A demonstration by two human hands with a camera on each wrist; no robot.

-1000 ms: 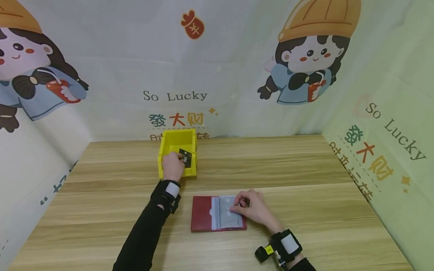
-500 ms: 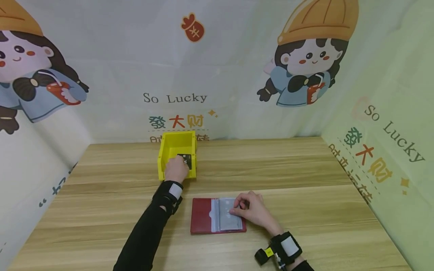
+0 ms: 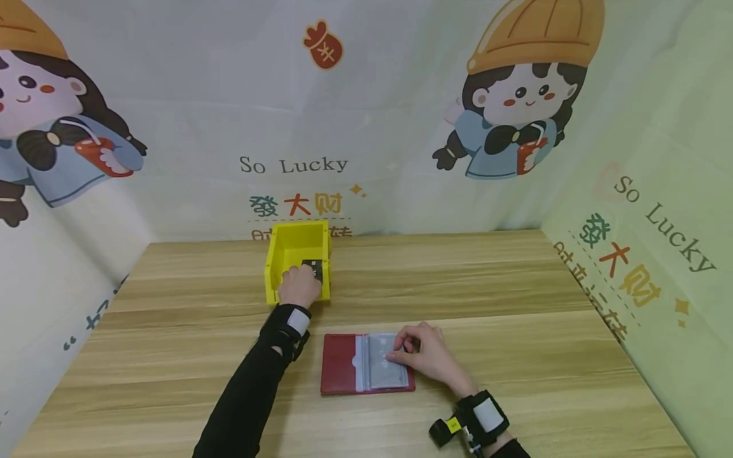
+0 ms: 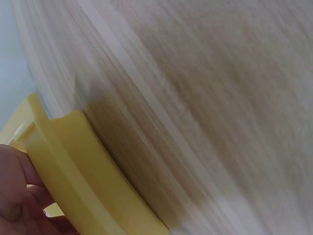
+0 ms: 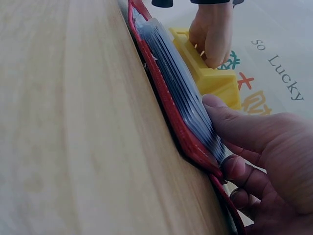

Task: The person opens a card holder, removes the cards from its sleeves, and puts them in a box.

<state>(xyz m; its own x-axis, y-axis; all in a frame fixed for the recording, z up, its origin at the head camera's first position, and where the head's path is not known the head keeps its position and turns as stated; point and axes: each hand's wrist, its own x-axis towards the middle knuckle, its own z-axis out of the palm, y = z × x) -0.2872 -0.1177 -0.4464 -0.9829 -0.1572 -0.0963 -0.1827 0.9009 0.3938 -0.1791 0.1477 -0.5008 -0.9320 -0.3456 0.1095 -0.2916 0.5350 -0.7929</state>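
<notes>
The left hand [image 3: 298, 286] pinches a dark card [image 3: 314, 270] inside the yellow box [image 3: 269, 264], far-left of the red wallet [image 3: 339, 364] that the right hand's [image 3: 426, 356] fingers press flat.

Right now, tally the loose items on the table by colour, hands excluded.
Yellow: 1, the bin.
Red: 1, the open card holder with clear sleeves.
Black: 1, the card at the left hand inside the bin.
Total: 3.
</notes>
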